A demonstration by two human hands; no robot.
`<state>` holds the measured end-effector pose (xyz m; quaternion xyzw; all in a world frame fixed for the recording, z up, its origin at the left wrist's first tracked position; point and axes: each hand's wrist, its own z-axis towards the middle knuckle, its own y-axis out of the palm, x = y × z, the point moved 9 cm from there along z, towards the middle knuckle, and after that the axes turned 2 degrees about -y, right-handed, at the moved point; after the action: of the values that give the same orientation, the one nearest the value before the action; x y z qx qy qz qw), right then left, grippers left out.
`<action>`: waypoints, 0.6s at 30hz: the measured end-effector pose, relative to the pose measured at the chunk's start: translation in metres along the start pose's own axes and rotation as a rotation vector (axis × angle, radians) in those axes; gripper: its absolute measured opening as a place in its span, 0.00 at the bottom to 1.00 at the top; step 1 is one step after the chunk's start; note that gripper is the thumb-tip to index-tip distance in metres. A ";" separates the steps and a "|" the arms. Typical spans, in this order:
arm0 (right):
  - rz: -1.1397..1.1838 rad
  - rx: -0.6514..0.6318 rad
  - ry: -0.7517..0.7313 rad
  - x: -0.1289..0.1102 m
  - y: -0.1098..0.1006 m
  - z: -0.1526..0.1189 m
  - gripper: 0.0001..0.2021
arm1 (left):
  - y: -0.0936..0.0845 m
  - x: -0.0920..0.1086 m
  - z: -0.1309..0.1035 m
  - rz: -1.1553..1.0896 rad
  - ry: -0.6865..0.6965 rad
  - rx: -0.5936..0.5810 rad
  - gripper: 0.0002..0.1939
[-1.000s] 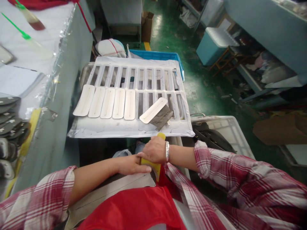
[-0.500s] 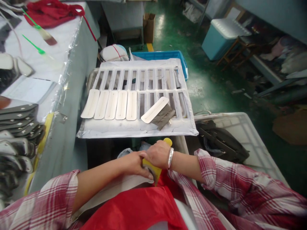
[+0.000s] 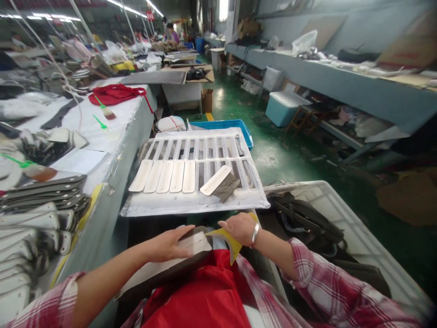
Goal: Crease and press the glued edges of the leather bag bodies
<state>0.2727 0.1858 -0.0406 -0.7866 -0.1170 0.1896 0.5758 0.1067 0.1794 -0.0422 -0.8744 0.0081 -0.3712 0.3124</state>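
My left hand (image 3: 170, 245) lies with stretched fingers on a long pale panel (image 3: 200, 243) with a dark edge, which rests across my lap. The panel's far end reaches past my fingertips. Closed around a yellow flat piece (image 3: 235, 248) with a curved edge is my right hand (image 3: 241, 228), just right of the panel's end; most of the piece's upper part is hidden by the hand. Ahead stands a white slotted rack (image 3: 191, 207) with a row of cream strips (image 3: 166, 176) at its left. One more strip (image 3: 215, 180) lies slanted over a grey-brown piece (image 3: 226, 187).
To the left, a table (image 3: 119, 150) bears stacked dark and pale pieces (image 3: 44, 191), a red cloth (image 3: 118, 94) and glue bottles with green tips (image 3: 105, 110). On the right a white crate (image 3: 317, 196) holds dark bags (image 3: 303, 218). A blue bin (image 3: 244, 132) stands behind the rack.
The view has tilted up. My hands, close together before, have come apart: the right moved right with the yellow piece, and the left hand's fingers now stretch over the panel.
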 end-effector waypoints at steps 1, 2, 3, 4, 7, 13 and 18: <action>0.013 0.030 0.042 0.005 -0.002 -0.003 0.32 | -0.003 0.001 0.001 -0.031 -0.004 0.020 0.38; 0.037 0.049 0.075 0.008 -0.002 -0.006 0.32 | -0.004 0.004 0.002 -0.065 0.004 0.033 0.33; 0.076 0.053 0.100 0.010 -0.001 -0.008 0.31 | -0.005 0.008 0.005 -0.094 0.020 0.037 0.30; 0.130 0.043 0.122 0.012 0.002 -0.009 0.31 | -0.004 0.011 0.007 -0.113 0.032 0.039 0.29; 0.365 -0.036 0.137 0.015 0.017 -0.013 0.29 | -0.001 0.014 0.009 -0.037 -0.019 0.096 0.31; 0.782 -0.291 0.068 0.003 0.060 -0.038 0.15 | 0.017 0.022 0.005 0.327 -0.066 0.281 0.52; 1.035 -0.439 0.051 -0.013 0.077 -0.053 0.10 | 0.026 0.024 0.019 0.445 -0.117 0.334 0.53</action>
<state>0.2811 0.1112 -0.0976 -0.8472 0.2615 0.3994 0.2331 0.1421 0.1630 -0.0510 -0.8075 0.1206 -0.2385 0.5259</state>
